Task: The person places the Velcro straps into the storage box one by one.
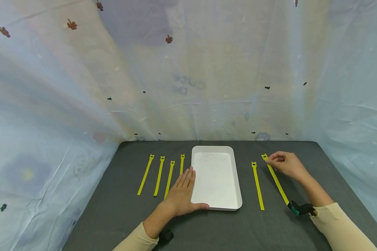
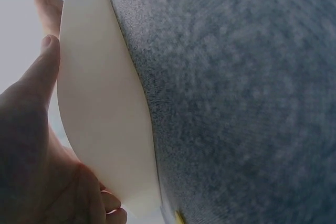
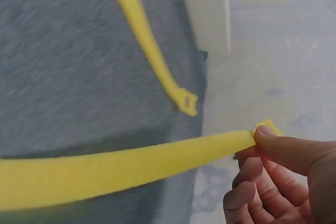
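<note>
My right hand (image 1: 288, 164) pinches a yellow cable tie (image 1: 277, 182) between thumb and fingers, just below its slotted head. The strap slants down toward my wrist, raised off the cloth in the right wrist view. Left of it another yellow cable tie (image 1: 258, 188) lies flat. In the middle stands a shallow white tray (image 1: 212, 149) with nothing in it. My left hand (image 1: 181, 196) rests against the tray's left and near edges, fingers straight and thumb spread. In the left wrist view its thumb (image 2: 48, 59) touches the tray's rim.
Several yellow cable ties (image 1: 158, 176) lie left of the tray, and my left hand partly covers the nearest ones. A dark grey cloth (image 1: 220, 230) covers the table. Pale patterned sheeting (image 1: 207, 69) hangs behind and at both sides.
</note>
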Tool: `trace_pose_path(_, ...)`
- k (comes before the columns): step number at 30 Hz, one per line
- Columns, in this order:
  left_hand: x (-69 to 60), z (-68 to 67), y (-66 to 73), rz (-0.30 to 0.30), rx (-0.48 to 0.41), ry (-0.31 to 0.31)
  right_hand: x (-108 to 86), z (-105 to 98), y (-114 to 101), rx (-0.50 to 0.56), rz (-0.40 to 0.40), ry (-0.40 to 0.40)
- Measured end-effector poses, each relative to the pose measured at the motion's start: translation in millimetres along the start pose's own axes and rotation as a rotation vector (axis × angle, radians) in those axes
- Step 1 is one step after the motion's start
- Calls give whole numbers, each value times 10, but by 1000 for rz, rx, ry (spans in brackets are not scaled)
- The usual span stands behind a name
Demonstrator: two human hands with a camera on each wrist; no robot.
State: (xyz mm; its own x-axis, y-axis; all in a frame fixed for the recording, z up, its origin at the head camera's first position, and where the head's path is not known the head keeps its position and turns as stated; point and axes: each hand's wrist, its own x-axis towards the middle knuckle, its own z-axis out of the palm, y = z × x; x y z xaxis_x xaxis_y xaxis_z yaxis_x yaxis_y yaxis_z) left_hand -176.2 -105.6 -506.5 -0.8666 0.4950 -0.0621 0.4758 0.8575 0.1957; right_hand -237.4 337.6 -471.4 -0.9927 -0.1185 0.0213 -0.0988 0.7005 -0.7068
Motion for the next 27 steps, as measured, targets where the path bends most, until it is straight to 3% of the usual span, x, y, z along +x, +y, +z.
trace_pose_path(13,7,4,-4,3,-5,-6,-26,-90,-389,34,-76,79)
trace_pose_path(20,6,8,-5,4,-5,0,-30,-54,-586,117,-97,135)
trace_pose_path(27,-5,-8,1,14,-21,5,39,0,-744,238,-134,125)
